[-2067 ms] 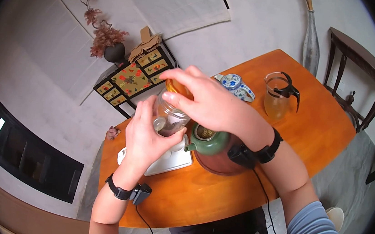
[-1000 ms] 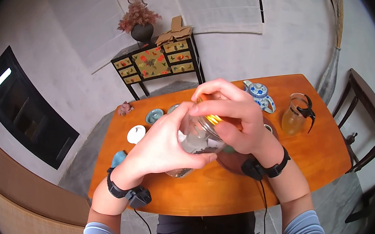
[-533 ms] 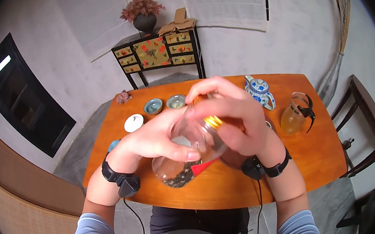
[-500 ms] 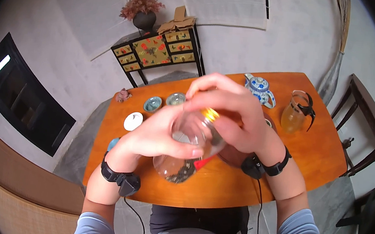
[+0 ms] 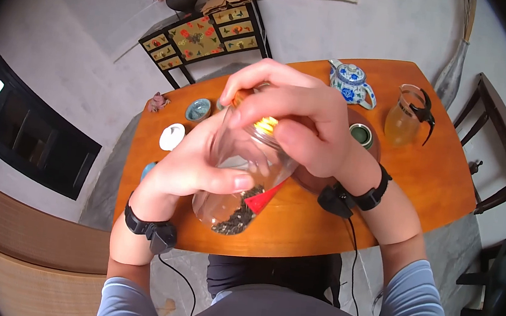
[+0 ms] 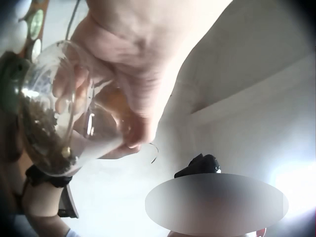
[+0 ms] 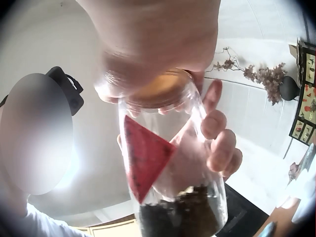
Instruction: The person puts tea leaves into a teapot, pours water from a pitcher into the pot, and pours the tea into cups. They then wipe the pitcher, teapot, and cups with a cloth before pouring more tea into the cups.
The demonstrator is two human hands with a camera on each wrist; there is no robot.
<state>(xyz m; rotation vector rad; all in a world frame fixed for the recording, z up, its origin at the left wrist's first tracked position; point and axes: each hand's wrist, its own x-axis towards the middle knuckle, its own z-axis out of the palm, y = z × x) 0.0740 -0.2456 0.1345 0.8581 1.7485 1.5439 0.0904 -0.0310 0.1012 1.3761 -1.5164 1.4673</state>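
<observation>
A clear glass jar (image 5: 214, 206) with dark dried leaves in its bottom is held tilted above the table's near part. My left hand (image 5: 193, 167) grips its side, thumb across the glass. My right hand (image 5: 298, 113) pinches the gold-orange lid (image 5: 265, 125) at the jar's mouth. In the right wrist view a red triangular label (image 7: 146, 159) shows on the jar (image 7: 182, 212), and left-hand fingers (image 7: 222, 148) wrap its far side. The left wrist view shows the leaves (image 6: 49, 143) lying along the jar's base.
On the wooden table (image 5: 422, 194) stand a blue-and-white teapot (image 5: 351, 85) and a glass pitcher (image 5: 402, 121) at the back right. A green pot (image 5: 360, 134) is partly hidden behind my right hand. Small bowls (image 5: 198, 110) and a white dish (image 5: 172, 136) are at left.
The head view has tilted downward since half a second ago. Earlier the jar was raised higher and more covered by my hands; its leaf-filled bottom now shows below my left thumb.
</observation>
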